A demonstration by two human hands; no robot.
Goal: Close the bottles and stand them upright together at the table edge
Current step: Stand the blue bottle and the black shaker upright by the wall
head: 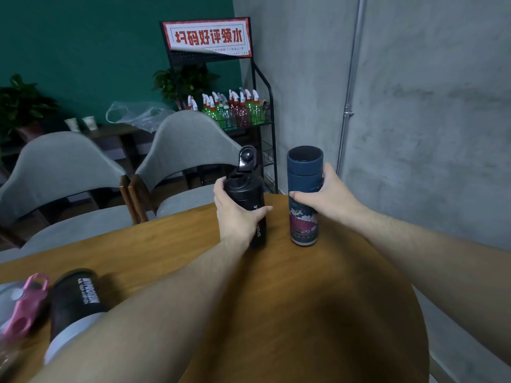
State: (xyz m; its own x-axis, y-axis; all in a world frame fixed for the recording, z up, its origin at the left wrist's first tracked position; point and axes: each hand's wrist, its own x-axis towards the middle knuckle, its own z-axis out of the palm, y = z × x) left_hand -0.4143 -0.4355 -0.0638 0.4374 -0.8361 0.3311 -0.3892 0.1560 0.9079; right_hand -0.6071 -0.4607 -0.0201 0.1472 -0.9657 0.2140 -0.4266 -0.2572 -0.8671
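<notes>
A: Where do things stand with the two bottles up front?

B: Both are upright on the wooden table (pixel 304 299), out at about twelve o'clock near its far rim. The left hand (pixel 235 214) has its fingers wrapped around the black bottle (pixel 247 200), thumb across the front. The right hand (pixel 326 192) is curled around the blue bottle (pixel 303 200), gripping it high, just under the cap.

A: Are they closed?

B: Only one, I'd say. The black bottle's flip lid (pixel 247 157) stands open, tipped up and back, and the spout hole beneath it is exposed. The blue bottle looks capped — a dark round top sits flush on it.

A: And standing together?

B: Close, not touching. There is a visible strip of table between them, the black one at roughly eleven o'clock of the blue one's base.

A: Anything else left?

B: Yes — down at eight o'clock, near the person's left forearm, a dark bottle with white lettering (pixel 78 299) lies on its side, and beside it at the frame's corner is a bottle with a pink lid (pixel 25 308), blurred and cut off. I cannot tell whether either is shut. By my reading, the job is under halfway: snap the black lid down, then bring the other two over and stand them with this pair.
</notes>
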